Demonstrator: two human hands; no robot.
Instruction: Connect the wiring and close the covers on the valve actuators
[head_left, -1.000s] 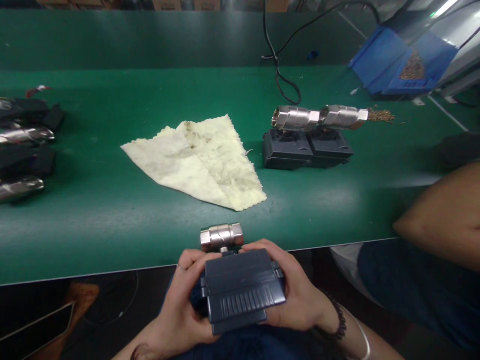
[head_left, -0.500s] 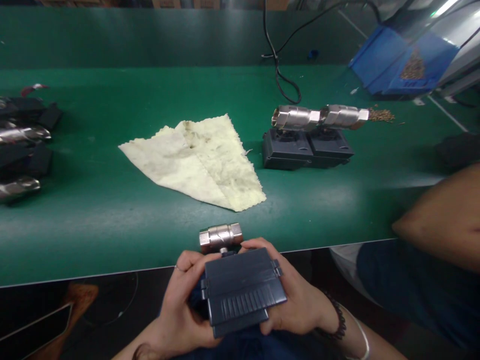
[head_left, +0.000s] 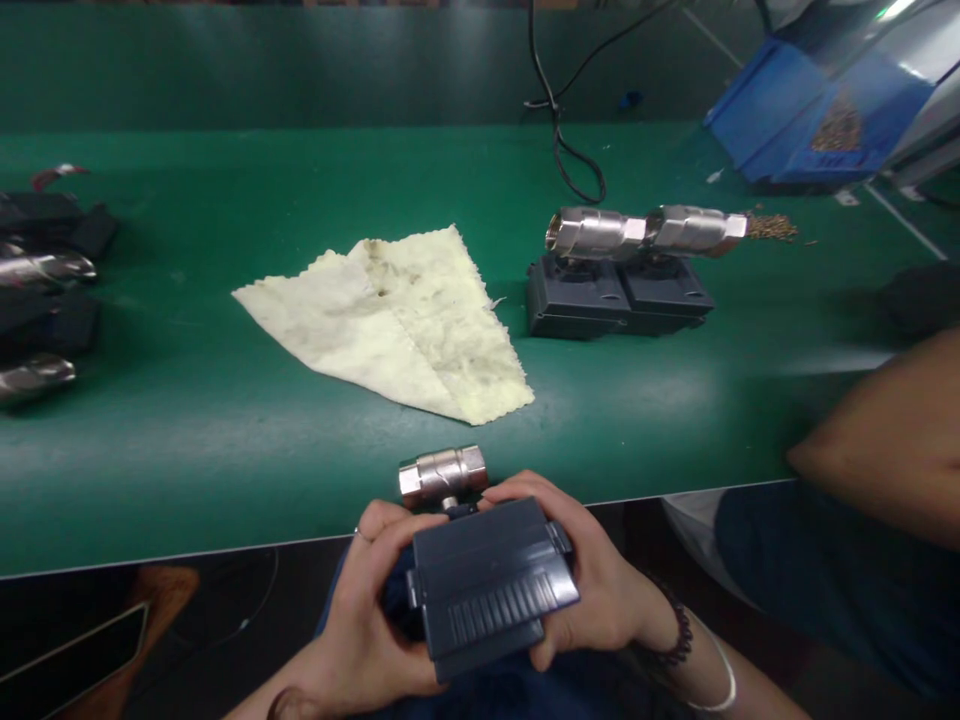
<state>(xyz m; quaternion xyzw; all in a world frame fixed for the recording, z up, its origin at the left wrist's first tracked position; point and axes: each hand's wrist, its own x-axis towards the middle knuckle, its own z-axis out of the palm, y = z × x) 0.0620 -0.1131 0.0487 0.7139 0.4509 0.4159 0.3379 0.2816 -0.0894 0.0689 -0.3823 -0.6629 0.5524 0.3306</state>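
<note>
Between my two hands is a motorized ball valve, a dark grey plastic box (head_left: 491,580) with a shiny metal valve body (head_left: 442,475) on its far side. My left hand (head_left: 382,600) grips the box's left side, a ring on one finger. On the right side my right hand (head_left: 581,575) is closed around it, fingers along the far corner and thumb below. The box's ribbed cover faces up, tilted toward me, at the bench's front edge. Beyond it lies a stained pale yellow cloth (head_left: 397,325) on the green bench (head_left: 262,480).
Two similar valves (head_left: 619,290) stand at right behind the cloth; more valves (head_left: 45,285) lie at far left. A blue bin (head_left: 817,120) holds small brass-coloured pieces, with some spilled pieces (head_left: 772,227) nearby. A black cable (head_left: 559,140) hangs at the back. Another person's arm (head_left: 892,430) is at right.
The box has tilted slightly and shifted a little to the right in my hands. Both hands keep their hold. The rest of the bench looks nearly the same, with a slight view shift.
</note>
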